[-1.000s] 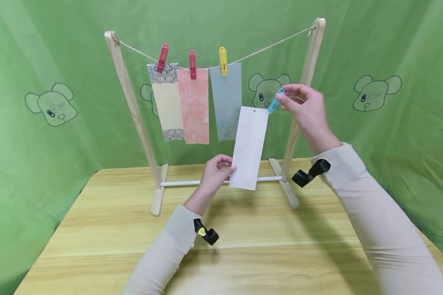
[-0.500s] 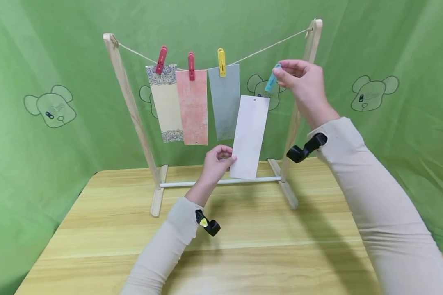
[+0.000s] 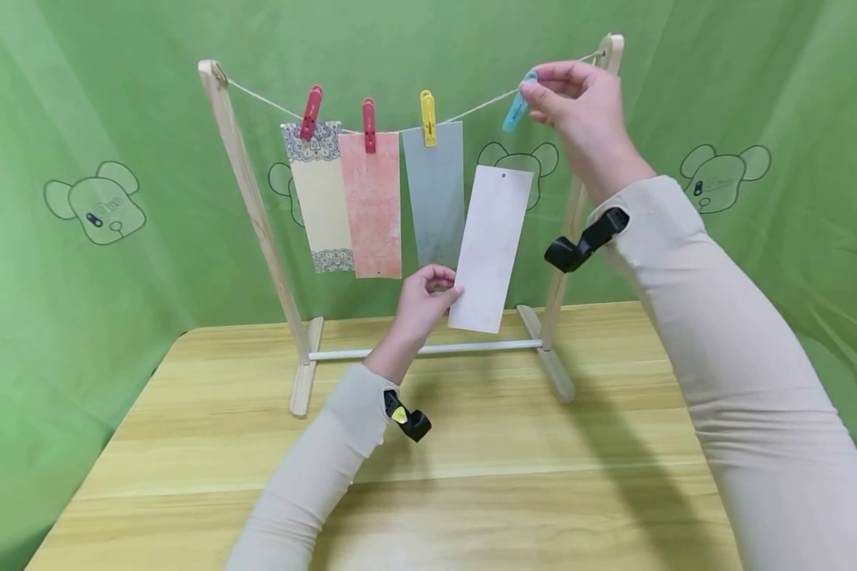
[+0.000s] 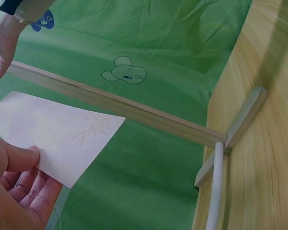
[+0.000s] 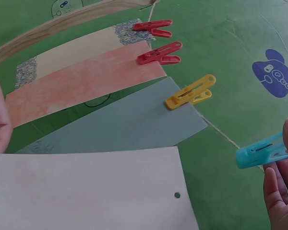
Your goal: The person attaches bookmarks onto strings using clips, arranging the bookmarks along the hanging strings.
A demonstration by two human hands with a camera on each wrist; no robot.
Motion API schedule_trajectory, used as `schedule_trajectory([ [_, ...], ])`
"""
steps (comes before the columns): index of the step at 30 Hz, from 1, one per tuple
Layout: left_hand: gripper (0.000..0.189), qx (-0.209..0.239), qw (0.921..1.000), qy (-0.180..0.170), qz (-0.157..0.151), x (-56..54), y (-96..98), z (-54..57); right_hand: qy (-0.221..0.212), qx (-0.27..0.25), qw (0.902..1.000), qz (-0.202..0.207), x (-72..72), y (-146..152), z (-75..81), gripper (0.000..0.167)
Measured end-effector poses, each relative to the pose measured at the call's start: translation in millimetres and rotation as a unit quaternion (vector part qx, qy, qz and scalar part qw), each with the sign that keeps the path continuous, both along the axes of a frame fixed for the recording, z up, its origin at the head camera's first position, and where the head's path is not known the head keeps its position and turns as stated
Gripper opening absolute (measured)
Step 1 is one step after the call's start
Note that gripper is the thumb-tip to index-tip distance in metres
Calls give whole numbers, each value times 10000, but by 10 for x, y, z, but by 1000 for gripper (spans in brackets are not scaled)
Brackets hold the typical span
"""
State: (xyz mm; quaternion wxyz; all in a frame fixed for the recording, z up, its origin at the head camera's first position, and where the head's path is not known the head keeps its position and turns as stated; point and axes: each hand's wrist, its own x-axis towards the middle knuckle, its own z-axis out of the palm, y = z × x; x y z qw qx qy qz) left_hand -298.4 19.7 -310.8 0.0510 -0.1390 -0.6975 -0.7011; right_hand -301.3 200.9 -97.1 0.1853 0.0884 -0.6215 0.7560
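Note:
My left hand (image 3: 424, 305) pinches the lower left edge of a pale, nearly white paper bookmark (image 3: 491, 250), thumb in front and fingers behind. The bookmark leans slightly right, and a small punched hole shows at its top. A faint leaf print is visible on it (image 4: 89, 129) in the left wrist view. Higher up, my right hand (image 3: 578, 111) grips a light blue clothespin (image 3: 517, 103) between thumb and fingers, close to the string (image 3: 482, 105). In the right wrist view the clothespin (image 5: 261, 152) points toward the string, apart from the bookmark's holed end.
Hanging from the string are a patterned cream bookmark (image 3: 319, 198) and a pink bookmark (image 3: 371, 206) under red clothespins, and a blue-grey bookmark (image 3: 434, 194) under a yellow clothespin (image 3: 428, 119). Wooden posts (image 3: 246, 182) and a white crossbar (image 3: 350, 354) form the rack on the table (image 3: 207, 444).
My right hand has risen with the blue clothespin from beside the bookmark's top corner up to the string. My left hand has lifted the bookmark, moving it slightly right.

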Motion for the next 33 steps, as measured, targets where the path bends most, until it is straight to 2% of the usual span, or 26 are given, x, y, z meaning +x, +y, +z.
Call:
schedule_trajectory([
  [6,15,25,10000,-52,37,-4,22,70,152,-81,9998,-64,-28,-26,163,24],
  [11,15,22,9999,-145,90,-10,30,121,357,-263,9990,-46,-56,-34,240,24],
  [20,14,28,9998,-136,119,-75,31,141,466,-357,9982,-133,-124,-27,243,24],
  [33,15,23,9998,-151,145,-92,25,115,967,164,9948,-290,-144,-22,292,15],
])
